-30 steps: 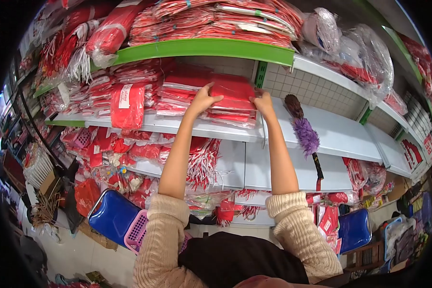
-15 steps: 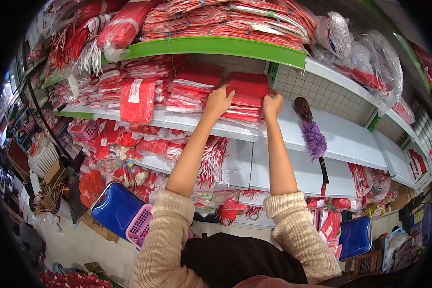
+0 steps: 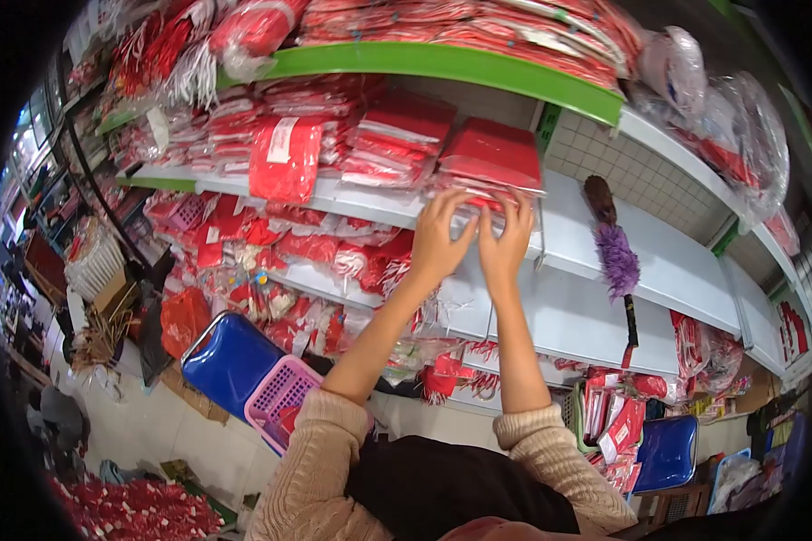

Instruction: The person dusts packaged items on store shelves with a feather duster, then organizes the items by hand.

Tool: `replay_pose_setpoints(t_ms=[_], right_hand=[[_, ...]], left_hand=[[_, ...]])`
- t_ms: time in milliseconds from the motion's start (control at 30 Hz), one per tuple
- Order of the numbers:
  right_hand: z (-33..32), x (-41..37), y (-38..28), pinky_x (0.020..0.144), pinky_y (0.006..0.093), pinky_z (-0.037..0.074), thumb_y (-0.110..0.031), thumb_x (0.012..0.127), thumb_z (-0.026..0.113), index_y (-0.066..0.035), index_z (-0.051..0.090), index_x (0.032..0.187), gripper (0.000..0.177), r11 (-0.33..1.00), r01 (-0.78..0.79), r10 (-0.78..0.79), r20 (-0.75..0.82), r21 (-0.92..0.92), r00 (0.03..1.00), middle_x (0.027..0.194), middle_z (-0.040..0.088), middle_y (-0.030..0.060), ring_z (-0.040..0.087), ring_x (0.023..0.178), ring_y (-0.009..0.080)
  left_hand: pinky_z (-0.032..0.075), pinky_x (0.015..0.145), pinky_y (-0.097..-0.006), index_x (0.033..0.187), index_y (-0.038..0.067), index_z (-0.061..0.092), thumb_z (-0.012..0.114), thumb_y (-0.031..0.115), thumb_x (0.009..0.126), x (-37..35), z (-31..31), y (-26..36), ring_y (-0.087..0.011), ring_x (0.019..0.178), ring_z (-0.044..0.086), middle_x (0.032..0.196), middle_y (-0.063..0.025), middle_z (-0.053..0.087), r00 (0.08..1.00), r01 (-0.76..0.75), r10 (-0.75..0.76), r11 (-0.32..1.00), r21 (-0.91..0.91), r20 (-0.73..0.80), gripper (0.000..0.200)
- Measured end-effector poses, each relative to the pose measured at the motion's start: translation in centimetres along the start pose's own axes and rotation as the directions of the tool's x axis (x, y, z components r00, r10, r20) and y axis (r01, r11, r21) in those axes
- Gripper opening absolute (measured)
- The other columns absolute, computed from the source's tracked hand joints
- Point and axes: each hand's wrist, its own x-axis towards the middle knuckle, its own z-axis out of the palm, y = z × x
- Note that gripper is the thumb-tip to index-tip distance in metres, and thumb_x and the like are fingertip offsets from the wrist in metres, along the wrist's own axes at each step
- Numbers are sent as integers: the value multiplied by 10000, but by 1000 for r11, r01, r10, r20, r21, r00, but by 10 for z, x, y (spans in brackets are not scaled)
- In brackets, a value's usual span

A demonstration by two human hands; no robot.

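My left hand [image 3: 442, 239] and my right hand [image 3: 505, 236] are side by side at the front of a stack of red packets in clear plastic [image 3: 492, 153] on the middle shelf. Both hands have their fingers spread and bent, the fingertips at the stack's lower front edge; neither visibly grips a packet. Left of it is another stack of red and white packets [image 3: 397, 135]. Farther left a red packet with a white label [image 3: 284, 158] hangs over the shelf edge.
A purple duster [image 3: 617, 257] leans across the white shelf [image 3: 677, 270] at the right. A green-edged shelf [image 3: 442, 61] with red packets runs above. Below stand a blue chair [image 3: 235, 365] with a pink basket [image 3: 284, 392], and another blue chair [image 3: 666, 451].
Both hands have come down from the stack's sides to its front and closer together. The view has shifted, so the shelves appear farther right.
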Motion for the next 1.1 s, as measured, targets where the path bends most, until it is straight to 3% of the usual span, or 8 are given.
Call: replay_pose_setpoints(t_ms=[233, 333, 600, 733, 767, 867, 933, 1100], right_hand=[[46, -149, -45, 912, 366, 385, -29, 830, 500, 5, 560, 1064, 244, 920, -166, 44, 327, 354, 944, 1070, 565, 161, 525, 1013, 292], [79, -228, -47, 839, 342, 436, -42, 850, 489, 8, 551, 1069, 233, 779, -509, 184, 641, 367, 745, 1030, 589, 155, 567, 946, 245], [126, -426, -58, 626, 305, 488, -16, 833, 512, -10, 570, 1020, 196, 642, -765, 133, 973, 59, 187, 851, 640, 135, 627, 723, 198], [126, -504, -67, 598, 297, 500, -21, 836, 517, -5, 575, 1020, 193, 701, -714, 13, 1000, -2, 10, 840, 648, 112, 631, 727, 175], [128, -526, -66, 621, 292, 513, -41, 833, 535, 8, 578, 1024, 202, 535, -813, 99, 972, -231, -212, 843, 649, 118, 636, 746, 179], [139, -635, -18, 627, 297, 516, -84, 820, 569, 11, 579, 1044, 243, 737, -640, 49, 961, -219, -273, 867, 646, 130, 636, 764, 187], [136, -637, -32, 516, 276, 515, -92, 827, 566, -15, 543, 1091, 276, 625, -720, 34, 932, -302, -362, 831, 618, 97, 622, 641, 182], [146, -669, -22, 575, 299, 509, -97, 785, 604, 20, 457, 1194, 450, 458, -613, 105, 724, -644, -682, 977, 599, 131, 620, 736, 209]], left_hand=[[379, 887, -386, 1090, 17, 525, 563, 83, 793, -150, -49, -39, -281, 1001, 536, 1051, -136, 562, 921, 362, -372, 926, -105, -110, 306], [405, 854, -383, 1098, 14, 504, 563, 53, 777, -225, -69, -63, -284, 963, 556, 1024, -150, 561, 786, 582, -597, 802, -135, -159, 328], [424, 875, -372, 1147, -6, 448, 583, 54, 761, -432, -134, -98, -327, 1019, 539, 1084, -185, 522, 421, 898, -888, 437, -55, -187, 414], [421, 892, -368, 1174, -19, 430, 599, 97, 777, -519, -157, -96, -328, 1062, 516, 1122, -205, 504, 211, 971, -949, 232, -65, -234, 447], [420, 894, -369, 1175, -20, 429, 602, 103, 778, -538, -162, -95, -329, 1059, 516, 1122, -205, 503, 175, 978, -949, 198, -61, -261, 450], [418, 899, -371, 1184, -34, 425, 624, 133, 767, -565, -188, -81, -337, 1050, 512, 1121, -217, 503, 58, 995, -947, 80, -56, -316, 491], [419, 897, -370, 1189, -40, 421, 634, 142, 760, -602, -197, -80, -344, 1047, 511, 1123, -227, 501, 6, 999, -929, -8, 37, -370, 513], [382, 941, -441, 1184, -62, 436, 675, 260, 731, -678, -201, -84, -407, 1091, 469, 1190, -281, 466, -33, 998, -840, -56, 27, -542, 605]])
